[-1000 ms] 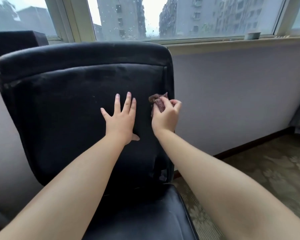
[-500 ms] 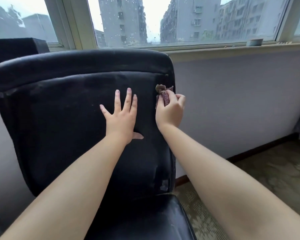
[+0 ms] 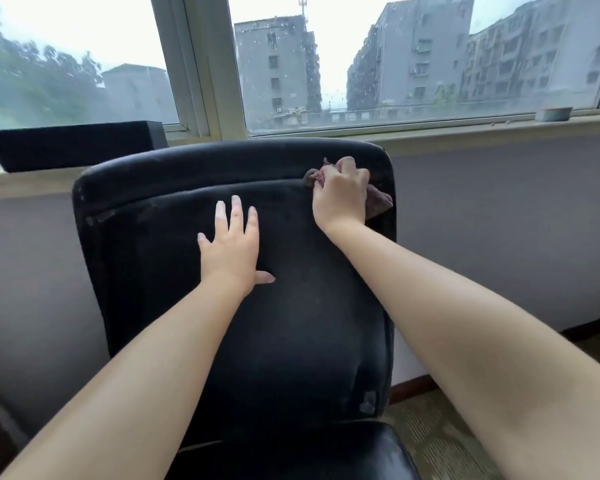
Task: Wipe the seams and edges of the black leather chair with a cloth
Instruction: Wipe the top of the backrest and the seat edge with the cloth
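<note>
Both forearms bare, sleeveless to frame edge; hands [image 3: 231, 244] ungloved.

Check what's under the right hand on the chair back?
A crumpled reddish-brown cloth, gripped by the right hand against the upper right seam of the black leather chair. Cloth ends stick out either side; its middle and the seam beneath are covered.

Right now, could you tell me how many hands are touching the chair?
2: the left hand rests flat on the backrest; the right hand presses the cloth near its top-right corner.
</note>
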